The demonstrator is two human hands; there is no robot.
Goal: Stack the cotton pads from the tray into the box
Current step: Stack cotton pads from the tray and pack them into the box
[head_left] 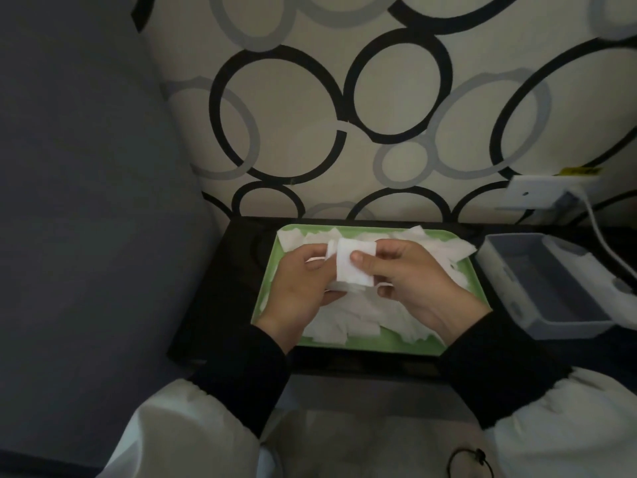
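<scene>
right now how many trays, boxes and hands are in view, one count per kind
green tray: 1
grey box: 1
hands: 2, left hand and right hand, both holding cotton pads
total: 4

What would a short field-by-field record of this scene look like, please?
held pads: small white bunch, gripped by both hands above the tray
left hand: holds the bunch from its left side
right hand: thumb pressed on the front pad
tray: green, on a dark table
loose pads: many, scattered in the tray
box: grey, open, right of the tray, no pads visible inside
</scene>
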